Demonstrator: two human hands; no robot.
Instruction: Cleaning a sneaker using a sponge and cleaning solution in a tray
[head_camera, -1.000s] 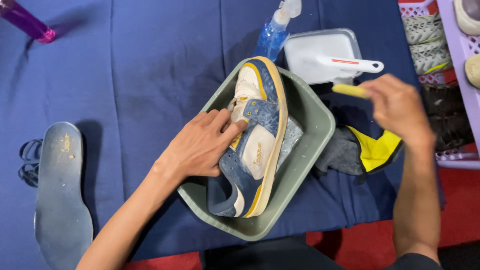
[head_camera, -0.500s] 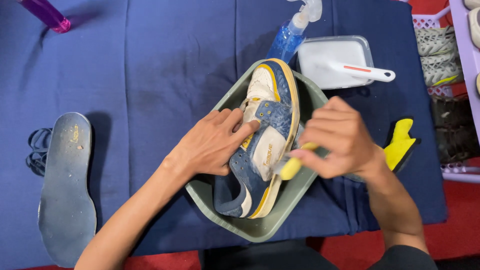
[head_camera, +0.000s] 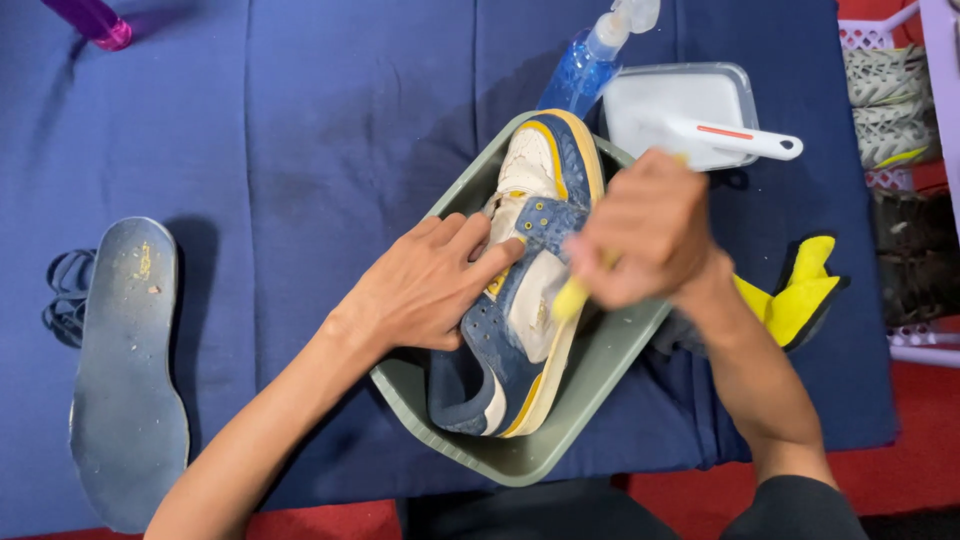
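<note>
Blue-white sneaker (head_camera: 520, 300) sideways in green basin (head_camera: 590, 385)

One blue-and-cream sneaker (head_camera: 520, 290), one grey-green basin (head_camera: 520, 460), one yellow brush (head_camera: 568, 298). Two hands (left hand (head_camera: 430, 285), right hand (head_camera: 645, 230)). One loose insole (head_camera: 125, 380), one blue spray bottle (head_camera: 590, 65), one white tray (head_camera: 680, 100) with one white brush (head_camera: 735, 138), one yellow-and-black cloth (head_camera: 795, 295), one purple bottle (head_camera: 95, 20), one dark lace bundle (head_camera: 62, 295).
</note>
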